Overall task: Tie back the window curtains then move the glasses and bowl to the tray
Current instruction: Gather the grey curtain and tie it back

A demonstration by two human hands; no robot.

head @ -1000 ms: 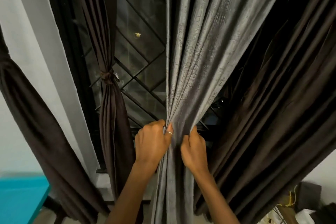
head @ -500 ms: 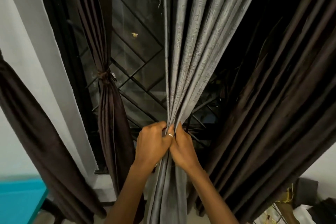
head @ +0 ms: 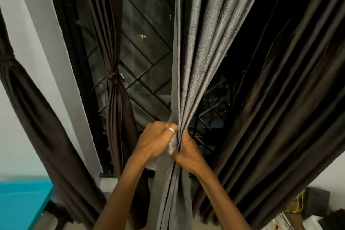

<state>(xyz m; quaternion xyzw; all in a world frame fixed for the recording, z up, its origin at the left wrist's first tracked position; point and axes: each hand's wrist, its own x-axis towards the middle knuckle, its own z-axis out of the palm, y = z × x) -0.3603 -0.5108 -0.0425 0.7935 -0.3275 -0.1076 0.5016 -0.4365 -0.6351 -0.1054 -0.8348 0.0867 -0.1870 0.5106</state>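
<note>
The soft, light grey curtain [head: 201,52] hangs from 12 to 6 o'clock, the grips of left hand [head: 156,142] and right hand [head: 188,150] clenched round its gathered waist below centre, likely the best place to tie.

Left hand [head: 158,141] and right hand [head: 189,152] are raised, pressed together, fingers curled tight.

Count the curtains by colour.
Brown curtains: 3 (left, tied; middle, tied; right, loose)
Grey curtain: 1, gripped by left hand and right hand
Total: 4
</note>
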